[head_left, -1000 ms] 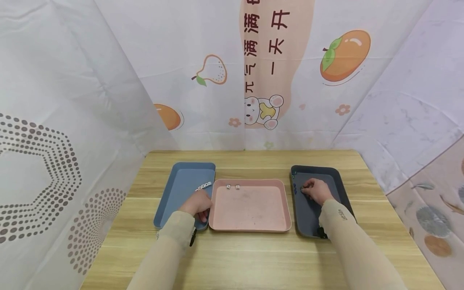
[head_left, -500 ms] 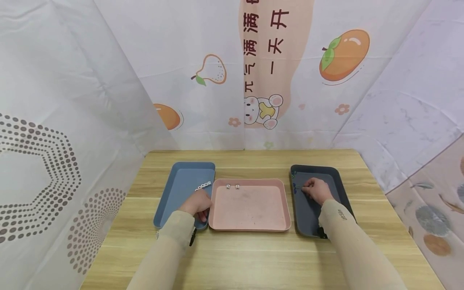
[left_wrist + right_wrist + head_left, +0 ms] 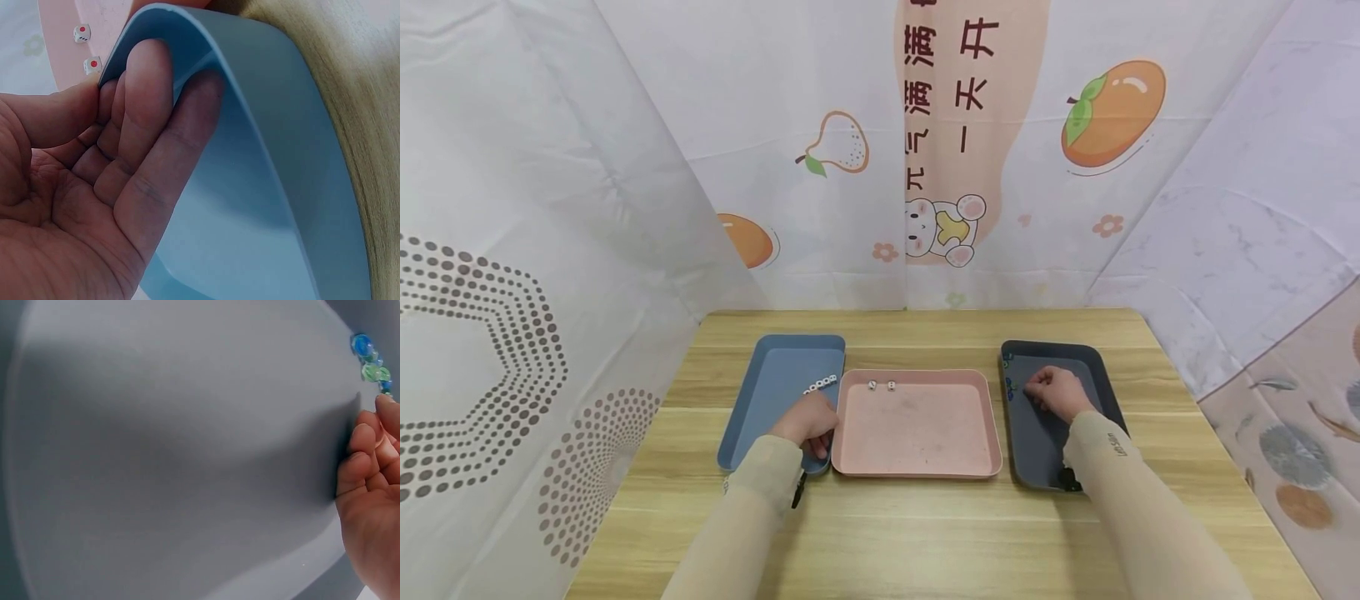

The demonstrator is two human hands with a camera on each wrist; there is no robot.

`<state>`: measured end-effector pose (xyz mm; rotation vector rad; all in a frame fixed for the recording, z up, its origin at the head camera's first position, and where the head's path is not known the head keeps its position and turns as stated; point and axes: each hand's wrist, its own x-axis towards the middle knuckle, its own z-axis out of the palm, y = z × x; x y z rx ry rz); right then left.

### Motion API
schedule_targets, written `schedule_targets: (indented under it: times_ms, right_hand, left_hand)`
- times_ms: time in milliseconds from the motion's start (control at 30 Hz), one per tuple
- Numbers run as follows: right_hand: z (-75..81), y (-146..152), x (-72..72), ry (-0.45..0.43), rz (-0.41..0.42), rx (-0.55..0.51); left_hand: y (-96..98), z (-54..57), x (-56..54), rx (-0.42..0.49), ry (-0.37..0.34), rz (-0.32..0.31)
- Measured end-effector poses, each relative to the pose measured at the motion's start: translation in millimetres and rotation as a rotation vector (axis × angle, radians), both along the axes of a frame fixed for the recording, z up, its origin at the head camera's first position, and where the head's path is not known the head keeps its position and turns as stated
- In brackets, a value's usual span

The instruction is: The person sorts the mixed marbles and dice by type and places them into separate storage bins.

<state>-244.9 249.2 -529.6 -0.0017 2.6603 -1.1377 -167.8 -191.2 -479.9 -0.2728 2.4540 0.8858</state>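
Note:
My left hand (image 3: 811,425) grips the near right corner of the blue tray (image 3: 312,150), thumb outside the rim and fingers inside. In that tray lies a slanted row of several white dice (image 3: 820,385). Over the dark grey tray (image 3: 156,456), my right hand (image 3: 1057,393) is bent with thumb and fingertips close together. Small blue and green glass beads (image 3: 373,369) lie just beyond those fingertips, along the tray's left side. Whether a bead is between the fingertips is hidden.
Between the two trays sits a pink tray (image 3: 917,433), with two white dice (image 3: 882,386) near its back edge. All three trays rest on a wooden table (image 3: 925,542). Printed cloth (image 3: 850,233) hangs behind the table and at its sides.
A small dark piece showed at my right fingertips a second ago; in the head view it no longer shows there. The right hand has barely shifted, and my left hand stays put.

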Motion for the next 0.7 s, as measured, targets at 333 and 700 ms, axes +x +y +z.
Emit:
schedule_targets:
  times_ms: [333, 700]
  right_hand:
    - [19.2, -17.0, -4.5, -0.001, 0.010, -0.097]
    - [41.3, -52.3, 1.4, -0.141, 0.112, -0.157]
  left_hand:
    - [0.0, 1.9, 1.0, -0.004, 0.003, 0.006]
    - [0.6, 2.7, 1.5, -0.007, 0.002, 0.003]
